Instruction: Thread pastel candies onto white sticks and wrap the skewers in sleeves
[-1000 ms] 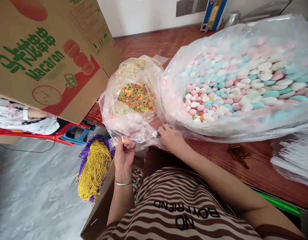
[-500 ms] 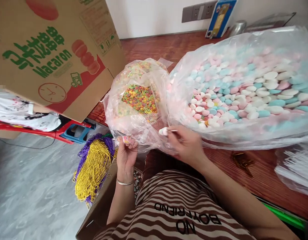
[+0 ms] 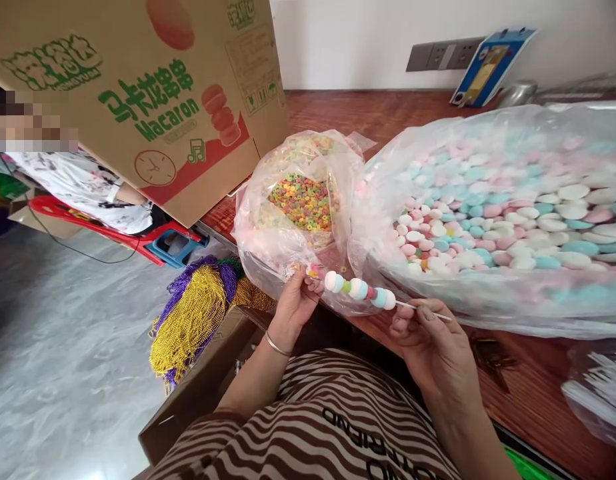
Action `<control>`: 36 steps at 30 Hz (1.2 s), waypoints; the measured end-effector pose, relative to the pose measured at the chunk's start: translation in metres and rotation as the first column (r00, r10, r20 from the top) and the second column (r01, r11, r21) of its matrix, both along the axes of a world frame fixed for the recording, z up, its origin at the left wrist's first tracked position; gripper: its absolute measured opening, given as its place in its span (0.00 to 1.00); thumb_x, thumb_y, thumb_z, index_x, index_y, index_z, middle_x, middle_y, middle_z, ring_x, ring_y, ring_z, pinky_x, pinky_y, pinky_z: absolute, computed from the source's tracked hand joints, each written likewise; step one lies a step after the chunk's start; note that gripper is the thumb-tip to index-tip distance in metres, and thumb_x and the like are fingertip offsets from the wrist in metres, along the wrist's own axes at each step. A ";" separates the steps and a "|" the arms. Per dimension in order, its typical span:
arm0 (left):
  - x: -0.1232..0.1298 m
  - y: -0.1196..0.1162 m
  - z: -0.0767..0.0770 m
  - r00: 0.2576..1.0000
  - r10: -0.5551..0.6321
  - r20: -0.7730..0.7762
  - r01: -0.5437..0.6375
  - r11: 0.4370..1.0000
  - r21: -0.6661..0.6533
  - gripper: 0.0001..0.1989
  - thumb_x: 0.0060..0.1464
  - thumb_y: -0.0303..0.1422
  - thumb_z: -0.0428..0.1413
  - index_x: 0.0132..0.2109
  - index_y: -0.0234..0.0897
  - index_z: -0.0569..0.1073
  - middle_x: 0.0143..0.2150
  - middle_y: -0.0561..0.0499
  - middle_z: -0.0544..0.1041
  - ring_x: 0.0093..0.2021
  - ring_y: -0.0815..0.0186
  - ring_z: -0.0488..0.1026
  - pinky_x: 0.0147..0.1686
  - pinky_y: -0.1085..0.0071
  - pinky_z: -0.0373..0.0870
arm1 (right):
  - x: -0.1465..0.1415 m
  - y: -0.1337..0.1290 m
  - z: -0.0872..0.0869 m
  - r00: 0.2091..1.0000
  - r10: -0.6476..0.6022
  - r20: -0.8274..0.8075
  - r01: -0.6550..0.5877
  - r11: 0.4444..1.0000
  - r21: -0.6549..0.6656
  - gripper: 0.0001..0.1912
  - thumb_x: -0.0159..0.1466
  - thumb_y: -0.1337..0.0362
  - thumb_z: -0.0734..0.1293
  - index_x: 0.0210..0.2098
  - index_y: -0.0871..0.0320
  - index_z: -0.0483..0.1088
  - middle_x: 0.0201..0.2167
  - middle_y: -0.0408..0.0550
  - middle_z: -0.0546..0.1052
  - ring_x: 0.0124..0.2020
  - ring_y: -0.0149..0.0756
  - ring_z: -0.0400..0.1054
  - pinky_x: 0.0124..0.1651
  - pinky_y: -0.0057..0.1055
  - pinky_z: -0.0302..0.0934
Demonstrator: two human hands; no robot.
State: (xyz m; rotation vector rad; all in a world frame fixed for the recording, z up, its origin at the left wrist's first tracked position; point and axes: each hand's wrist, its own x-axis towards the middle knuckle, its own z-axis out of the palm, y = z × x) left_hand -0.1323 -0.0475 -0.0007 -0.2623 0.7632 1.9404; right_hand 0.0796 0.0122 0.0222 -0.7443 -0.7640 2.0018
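Observation:
Pinched by its thin white stick, a candy skewer (image 3: 359,289) is in my right hand (image 3: 438,353). Fat white and pale blue pieces sit on the stick, with small green and red ones between them. My left hand (image 3: 298,300) is closed on the edge of a small clear wrapper (image 3: 314,271) with pink and yellow print, close to the skewer's tip. Just beyond my hands lies an open plastic bag of small colourful candy rings (image 3: 303,203). To its right a large clear bag of pink, white and blue candies (image 3: 508,227) spreads over the table.
A tall Macaron carton (image 3: 228,80) stands at the left of the wooden table (image 3: 333,107). White sticks (image 3: 608,380) lie in a bag at right, near gold ties (image 3: 491,360). Bead strands (image 3: 198,327) hang at left over an open box (image 3: 198,393). Another person (image 3: 88,180) sits behind the carton.
My right hand has moved right and down, and the candy skewer now shows along its length. My left hand has shifted right with the wrapper. The whole view has turned left.

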 end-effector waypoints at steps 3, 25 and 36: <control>0.006 0.000 -0.001 0.999 -0.020 -0.050 0.020 1.000 0.010 0.19 0.59 0.34 0.65 0.25 0.33 0.67 0.19 0.58 0.65 0.20 0.77 0.61 0.24 0.78 0.59 | 0.000 0.001 0.000 1.000 -0.004 -0.010 0.004 1.000 -0.005 0.11 0.55 0.60 0.81 0.34 0.54 0.79 0.28 0.41 0.81 0.26 0.28 0.77 0.30 0.23 0.75; 0.013 0.004 -0.007 0.961 0.001 -0.276 0.003 1.000 0.014 0.19 0.40 0.36 0.76 0.31 0.35 0.75 0.28 0.55 0.79 0.30 0.69 0.78 0.28 0.76 0.74 | 0.036 -0.004 -0.015 0.986 -0.044 0.162 -0.024 0.918 0.395 0.03 0.64 0.66 0.75 0.39 0.53 0.80 0.35 0.46 0.85 0.34 0.37 0.82 0.42 0.34 0.80; 0.020 0.008 0.002 0.951 -0.080 -0.299 0.084 0.996 0.000 0.17 0.46 0.38 0.74 0.34 0.36 0.75 0.26 0.55 0.79 0.26 0.70 0.78 0.27 0.77 0.74 | 0.061 -0.009 -0.025 0.873 -0.090 0.480 -0.267 0.734 0.624 0.15 0.69 0.66 0.70 0.54 0.50 0.76 0.41 0.47 0.85 0.39 0.37 0.82 0.45 0.31 0.79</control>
